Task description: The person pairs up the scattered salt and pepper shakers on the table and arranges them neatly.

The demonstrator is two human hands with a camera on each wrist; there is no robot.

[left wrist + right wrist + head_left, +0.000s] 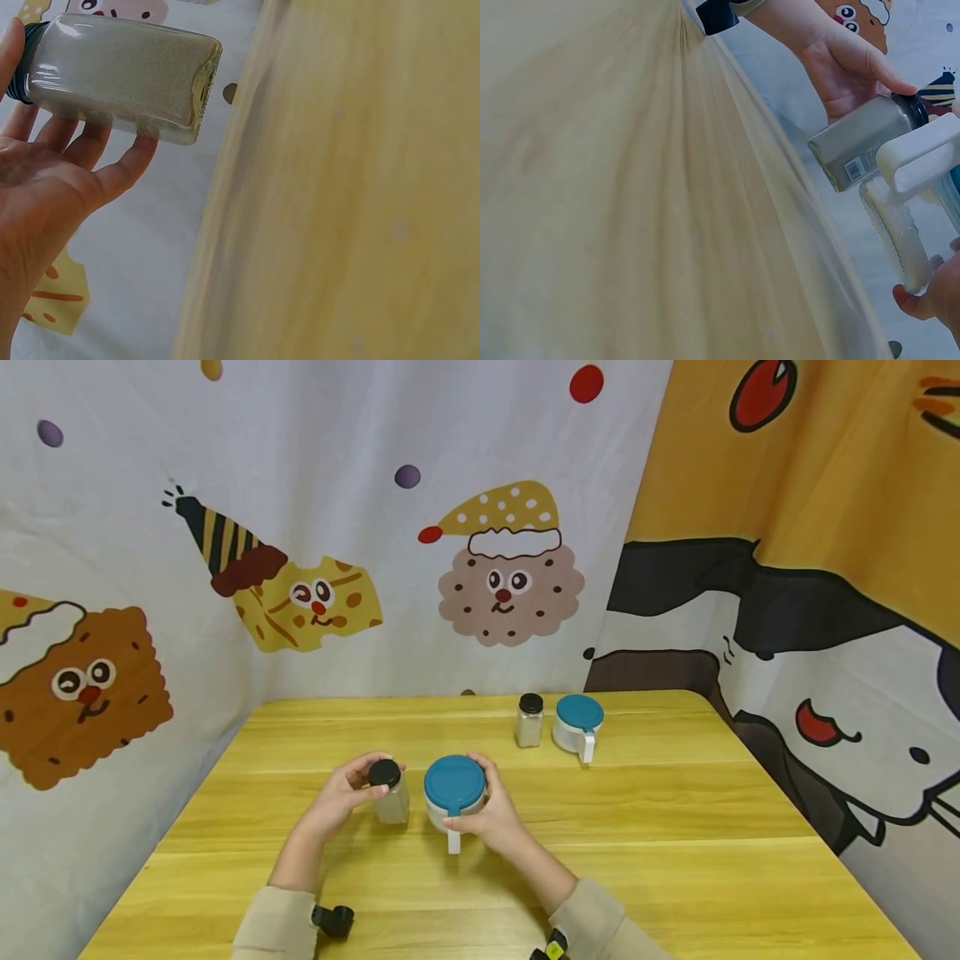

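- Left grip (pixel 347 793): pinching the black-capped jar (pixel 392 807); thumb is lying across the near side by the cap, fingers are supporting the body from behind.
- Right grip (pixel 495 814): curling round the blue-lidded pot (pixel 454 782); thumb is resting on the near side by the white handle (pixel 453 842), fingers are wrapping the right and far sides.
- Location: jar is sitting just left of the pot, over the middle of the desk (pixel 637 860), a narrow gap separating the 2. Both are appearing lifted, their undersides showing in the wrist views.
- Farther right: a 2nd jar (pixel 528 728) and a 2nd pot (pixel 567 737) are standing side by side near the far edge.
- Handling, jar (judgement): looking like stiff, smooth glass with pale contents; probably weighing moderately, slipping easily in dry fingers, chipping if knocked. Flat sides are offering the best hold; cap alone is seeming riskier.
- Handling, pot (judgement): looking rigid and fairly light, its round wall tending to turn under loose fingers. Wall plus handle is giving surer purchase than the lid, whose fastening I am not able to tell.
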